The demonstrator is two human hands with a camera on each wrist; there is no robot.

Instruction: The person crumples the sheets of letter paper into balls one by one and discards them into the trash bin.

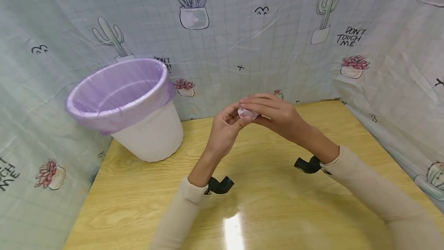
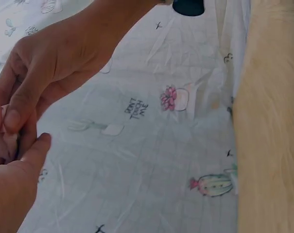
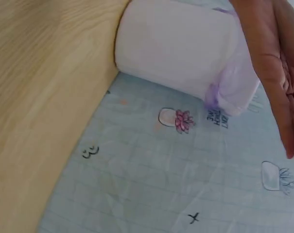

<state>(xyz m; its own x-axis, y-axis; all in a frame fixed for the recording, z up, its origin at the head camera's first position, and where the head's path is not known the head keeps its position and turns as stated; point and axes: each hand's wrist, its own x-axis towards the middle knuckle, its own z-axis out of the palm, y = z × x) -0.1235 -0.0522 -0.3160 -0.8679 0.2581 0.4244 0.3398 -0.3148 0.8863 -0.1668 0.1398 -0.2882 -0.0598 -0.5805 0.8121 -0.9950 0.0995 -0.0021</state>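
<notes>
A small crumpled piece of pinkish-white paper-like material (image 1: 247, 113) is between my two hands, raised over the far part of the table. My left hand (image 1: 222, 132) pinches it from the left, thumb on its near side. From the right, my right hand (image 1: 279, 115) holds it too, with the fingers over the top. In the left wrist view the right thumb presses on the crumpled piece (image 2: 8, 141), which the fingers partly cover. That piece is hidden in the right wrist view, where part of a hand (image 3: 273, 63) shows at the right edge.
A white bin (image 1: 152, 134) with a purple liner (image 1: 142, 115) folded over its rim stands at the table's back left. The yellow wood-grain table (image 1: 138, 203) meets printed cloth curtains (image 1: 243, 38) behind and at both sides. Black wrist mounts (image 1: 221, 185) hang under both cuffs.
</notes>
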